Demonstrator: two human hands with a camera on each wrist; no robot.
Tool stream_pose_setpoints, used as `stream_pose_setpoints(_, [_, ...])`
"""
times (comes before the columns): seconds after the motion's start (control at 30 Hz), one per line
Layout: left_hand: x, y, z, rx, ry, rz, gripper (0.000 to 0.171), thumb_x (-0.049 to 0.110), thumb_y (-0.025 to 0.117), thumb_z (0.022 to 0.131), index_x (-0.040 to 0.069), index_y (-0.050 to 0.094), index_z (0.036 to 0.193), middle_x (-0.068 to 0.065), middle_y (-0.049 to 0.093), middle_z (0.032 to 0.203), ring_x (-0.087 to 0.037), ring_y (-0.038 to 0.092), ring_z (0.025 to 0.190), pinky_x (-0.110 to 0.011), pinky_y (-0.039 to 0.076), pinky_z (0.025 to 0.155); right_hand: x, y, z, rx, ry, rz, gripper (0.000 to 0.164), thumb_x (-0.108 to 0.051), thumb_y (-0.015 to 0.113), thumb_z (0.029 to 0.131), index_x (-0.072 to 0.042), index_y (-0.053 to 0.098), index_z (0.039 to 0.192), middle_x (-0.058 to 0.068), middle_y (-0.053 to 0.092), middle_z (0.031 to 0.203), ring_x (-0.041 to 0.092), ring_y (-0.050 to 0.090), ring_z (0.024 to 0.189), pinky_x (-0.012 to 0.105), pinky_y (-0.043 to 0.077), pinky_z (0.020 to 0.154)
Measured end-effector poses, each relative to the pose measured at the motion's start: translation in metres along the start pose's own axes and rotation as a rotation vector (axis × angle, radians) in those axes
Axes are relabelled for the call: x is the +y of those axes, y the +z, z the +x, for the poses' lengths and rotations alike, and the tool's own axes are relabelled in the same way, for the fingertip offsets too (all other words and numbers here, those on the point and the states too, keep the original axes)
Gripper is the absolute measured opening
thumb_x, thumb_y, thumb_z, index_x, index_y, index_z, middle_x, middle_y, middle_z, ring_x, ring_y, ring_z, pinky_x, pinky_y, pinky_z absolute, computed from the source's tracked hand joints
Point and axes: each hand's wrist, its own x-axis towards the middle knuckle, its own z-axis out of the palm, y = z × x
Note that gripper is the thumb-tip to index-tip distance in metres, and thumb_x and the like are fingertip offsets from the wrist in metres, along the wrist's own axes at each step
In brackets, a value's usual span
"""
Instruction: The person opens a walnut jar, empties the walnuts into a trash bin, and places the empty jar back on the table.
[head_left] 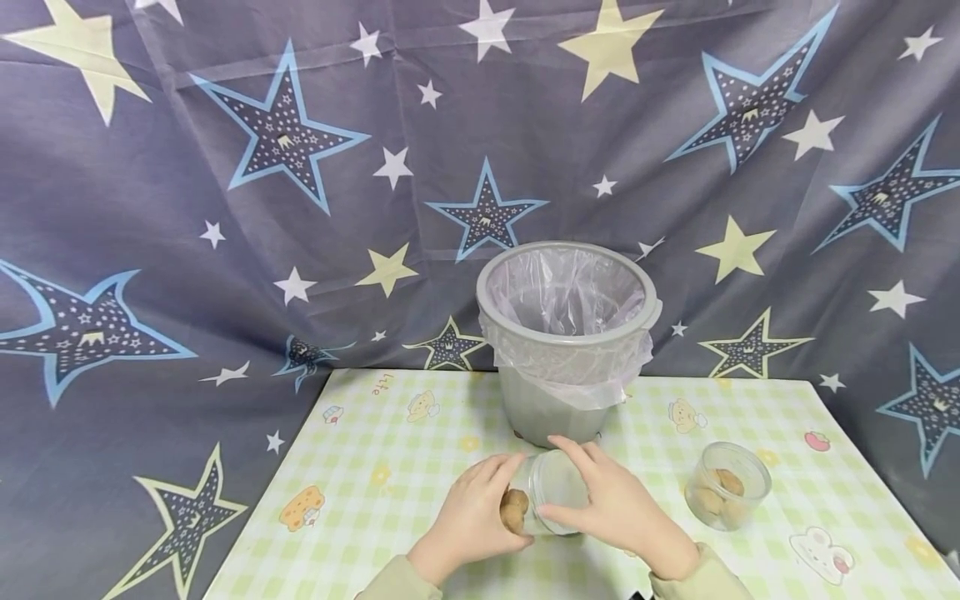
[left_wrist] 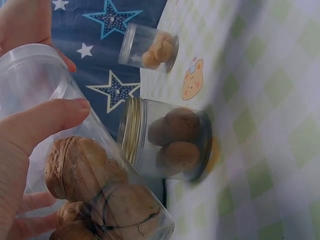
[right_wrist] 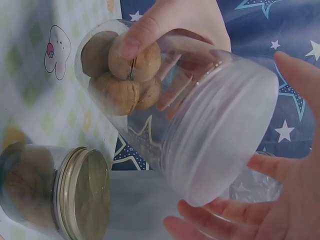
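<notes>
Walnut jar [right_wrist: 160, 117] was held tilted above tabletop [head_left: 360, 517], before bin [head_left: 540, 408]. Left hand [head_left: 474, 510] clamped clear body; right hand [head_left: 618, 504] spanned frosted lid [right_wrist: 225, 135], couldn't tell whether gripping. Jar seemed light, stiff, slippery, walnuts [right_wrist: 115, 92] prone to roll; best held round body, lid by edge.

Two hands, left hand [head_left: 474, 508] and right hand [head_left: 626, 504], are holding one white-lidded jar [head_left: 551, 492] with at least four walnuts [right_wrist: 135, 60]. Near them, one gold-lidded jar [left_wrist: 131, 131] is showing three; to their right, one clear jar [head_left: 727, 486] is showing three. Beyond, one bin [head_left: 551, 417] is wearing one liner [head_left: 566, 360].
</notes>
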Motion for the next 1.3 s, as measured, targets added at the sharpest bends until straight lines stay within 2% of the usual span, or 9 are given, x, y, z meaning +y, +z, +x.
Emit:
stream_pose_setpoints(0.23, [0.001, 0.0, 0.0, 0.007, -0.002, 0.009, 0.098, 0.046, 0.087, 0.056, 0.01, 0.043, 0.136, -0.007, 0.058, 0.124, -0.024, 0.059, 0.112, -0.042, 0.051, 0.094, 0.0, 0.005, 0.0, 0.002, 0.025, 0.007, 0.077, -0.057, 0.071, 0.074, -0.012, 0.049, 0.132, 0.006, 0.059, 0.103, 0.013, 0.059, 0.075, 0.032, 0.052, 0.064])
stream_pose_setpoints(0.43, [0.001, 0.001, -0.001, 0.01, -0.002, 0.003, 0.098, 0.046, 0.087, 0.056, 0.011, 0.043, 0.136, -0.006, 0.058, 0.124, -0.023, 0.059, 0.112, -0.041, 0.051, 0.094, 0.001, 0.006, -0.002, 0.021, -0.011, 0.008, 0.07, -0.052, 0.074, 0.073, -0.013, 0.053, 0.128, 0.002, 0.059, 0.105, 0.014, 0.06, 0.082, 0.031, 0.053, 0.067])
stream_pose_setpoints(0.63, [0.001, 0.002, -0.001, 0.004, -0.003, -0.014, 0.097, 0.045, 0.088, 0.056, 0.01, 0.044, 0.136, -0.007, 0.057, 0.125, -0.023, 0.059, 0.111, -0.042, 0.051, 0.094, 0.006, 0.005, -0.002, 0.042, -0.137, 0.018, 0.07, -0.039, 0.08, 0.069, -0.016, 0.052, 0.129, 0.002, 0.056, 0.112, 0.017, 0.059, 0.094, 0.034, 0.054, 0.072])
stream_pose_setpoints(0.97, [0.0, 0.003, -0.002, 0.002, 0.01, -0.047, 0.099, 0.044, 0.089, 0.055, 0.009, 0.043, 0.137, -0.006, 0.056, 0.126, -0.023, 0.059, 0.111, -0.042, 0.051, 0.093, 0.014, 0.004, -0.001, 0.061, -0.407, 0.053, 0.081, -0.018, 0.089, 0.054, -0.013, 0.054, 0.127, 0.008, 0.048, 0.125, 0.025, 0.051, 0.109, 0.037, 0.055, 0.08])
stream_pose_setpoints(1.07, [-0.001, 0.003, -0.002, 0.012, 0.015, -0.052, 0.1, 0.044, 0.089, 0.054, 0.01, 0.043, 0.137, -0.006, 0.056, 0.126, -0.022, 0.059, 0.11, -0.041, 0.051, 0.092, 0.017, 0.004, 0.0, 0.053, -0.465, 0.074, 0.084, -0.015, 0.089, 0.052, -0.013, 0.053, 0.127, 0.009, 0.047, 0.13, 0.028, 0.049, 0.114, 0.039, 0.054, 0.082])
stream_pose_setpoints(1.17, [-0.001, 0.003, -0.002, 0.02, 0.026, -0.044, 0.1, 0.044, 0.089, 0.054, 0.009, 0.044, 0.136, -0.006, 0.057, 0.125, -0.022, 0.06, 0.109, -0.041, 0.052, 0.092, 0.018, 0.005, 0.001, 0.049, -0.471, 0.084, 0.084, -0.018, 0.089, 0.055, -0.012, 0.051, 0.13, 0.01, 0.045, 0.132, 0.03, 0.049, 0.115, 0.04, 0.054, 0.083])
stream_pose_setpoints(1.3, [-0.001, 0.004, -0.003, 0.02, 0.037, -0.032, 0.099, 0.044, 0.089, 0.055, 0.007, 0.044, 0.135, -0.007, 0.057, 0.125, -0.023, 0.06, 0.11, -0.042, 0.052, 0.092, 0.017, 0.007, -0.001, 0.047, -0.389, 0.096, 0.08, -0.032, 0.084, 0.068, -0.015, 0.046, 0.136, 0.008, 0.045, 0.13, 0.025, 0.051, 0.113, 0.04, 0.054, 0.084])
